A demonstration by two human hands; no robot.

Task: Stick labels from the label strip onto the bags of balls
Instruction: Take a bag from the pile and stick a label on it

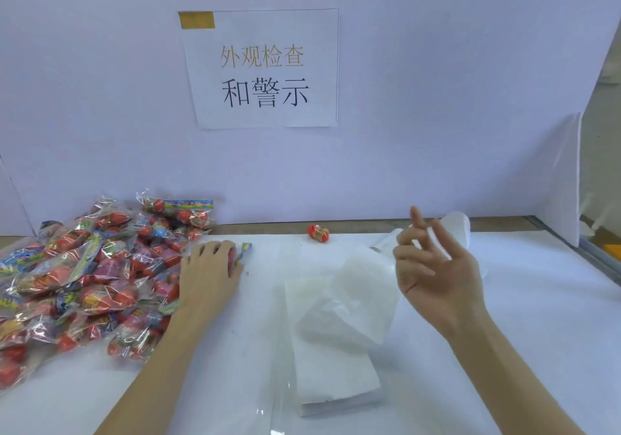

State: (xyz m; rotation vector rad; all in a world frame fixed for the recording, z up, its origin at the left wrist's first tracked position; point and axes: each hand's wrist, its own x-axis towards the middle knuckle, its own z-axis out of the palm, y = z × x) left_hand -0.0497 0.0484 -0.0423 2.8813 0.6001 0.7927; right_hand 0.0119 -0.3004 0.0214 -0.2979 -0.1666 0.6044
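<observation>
The left hand (211,268) is lying palm-down at nine o'clock, gripping a mostly hidden bag of balls (240,256) beside the pile (84,276). The right hand (433,263) is hovering at three o'clock, relaxed, holding nothing. The label strip (331,344) is looking blurred.

Bags of balls (84,276): clear plastic film, glossy, crinkled, catching highlights; printed paper or card headers in bright colours; the balls inside look smooth, red-orange, slightly shiny.
Loose small red item (318,233) on the table: glossy surface with a gold-coloured band; material cannot be told.
Table cover (537,317): white, matt, smooth sheet.
White stack (332,350) at centre: matt, paper-like sheets; a thin translucent film (366,286) over its upper part looks faintly frosted.
Back wall (420,98): matt white board, smooth. Sign (265,68) on it: plain white paper, matt, printed characters.
Table edge (598,260) at right: dull grey metal-looking strip.
</observation>
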